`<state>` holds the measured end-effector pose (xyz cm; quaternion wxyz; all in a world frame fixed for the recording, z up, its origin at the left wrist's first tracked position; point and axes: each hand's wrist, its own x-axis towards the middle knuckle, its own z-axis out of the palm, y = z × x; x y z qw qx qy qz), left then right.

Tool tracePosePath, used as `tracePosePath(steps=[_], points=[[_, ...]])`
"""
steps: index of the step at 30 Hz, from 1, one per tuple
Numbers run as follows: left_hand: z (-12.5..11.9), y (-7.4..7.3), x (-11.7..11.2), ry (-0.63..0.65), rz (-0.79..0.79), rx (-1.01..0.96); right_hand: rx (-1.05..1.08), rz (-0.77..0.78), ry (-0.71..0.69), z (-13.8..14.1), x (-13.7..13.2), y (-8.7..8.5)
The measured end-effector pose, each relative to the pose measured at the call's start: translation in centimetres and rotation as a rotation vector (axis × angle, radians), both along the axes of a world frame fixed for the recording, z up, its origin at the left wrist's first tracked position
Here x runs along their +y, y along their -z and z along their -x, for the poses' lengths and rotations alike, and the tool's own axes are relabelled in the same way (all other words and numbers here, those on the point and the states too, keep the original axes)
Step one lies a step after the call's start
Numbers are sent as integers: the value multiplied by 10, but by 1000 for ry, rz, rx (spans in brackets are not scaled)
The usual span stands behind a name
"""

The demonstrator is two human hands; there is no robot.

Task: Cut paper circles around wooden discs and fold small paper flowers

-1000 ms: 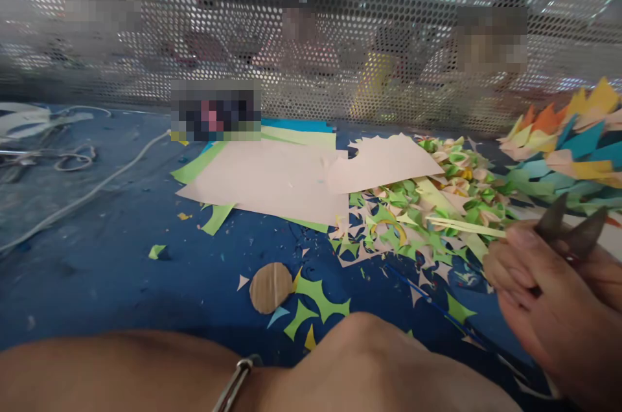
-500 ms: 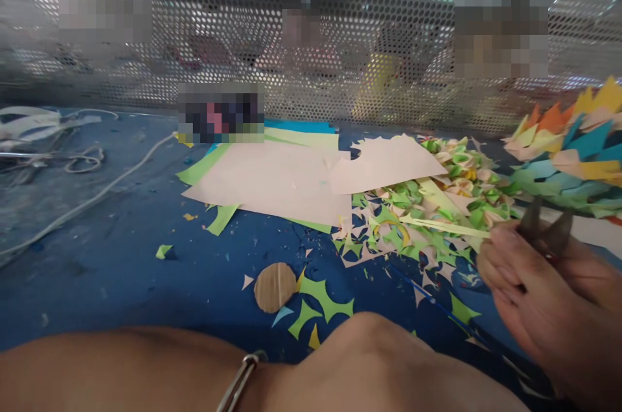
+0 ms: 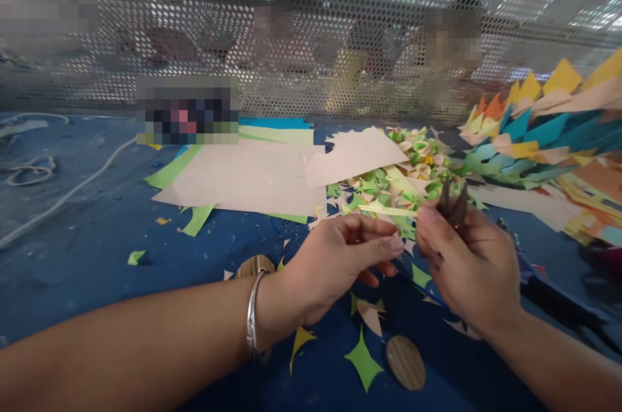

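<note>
My right hand is closed on scissors, whose dark blades stick up past the fingers, slightly apart. Its thumb and fingertips also pinch a thin pale yellow paper strip, which points left. Close beside it, my left hand has half-bent, parted fingers and nothing visible in them. Beyond both hands lies a heap of green, pink and yellow paper scraps and folded pieces. A wood-patterned disc lies below the hands, near a green paper offcut.
Pink paper sheets lie on the blue table. A layered folded-paper construction stands at the right, above a dark blue tool. A white cord runs along the left. People sit behind the perforated metal screen.
My left hand has come up into view beside the right. My right hand, with scissors and strip, appears further left. The view has turned right, showing more of the paper construction and the lower disc.
</note>
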<state>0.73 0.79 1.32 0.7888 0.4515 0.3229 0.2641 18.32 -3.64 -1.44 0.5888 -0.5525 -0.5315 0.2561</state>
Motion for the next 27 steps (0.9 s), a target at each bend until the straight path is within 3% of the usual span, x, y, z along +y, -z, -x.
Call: tracePosePath(steps=[10, 22, 27], points=[[-1, -2, 1, -166, 46, -31, -60, 34, -21, 9, -1, 1], [3, -4, 1, -97, -27, -40, -72, 70, -19, 11, -2, -4], [3, -5, 1, -139, -43, -31, -99, 84, -46, 14, -2, -7]])
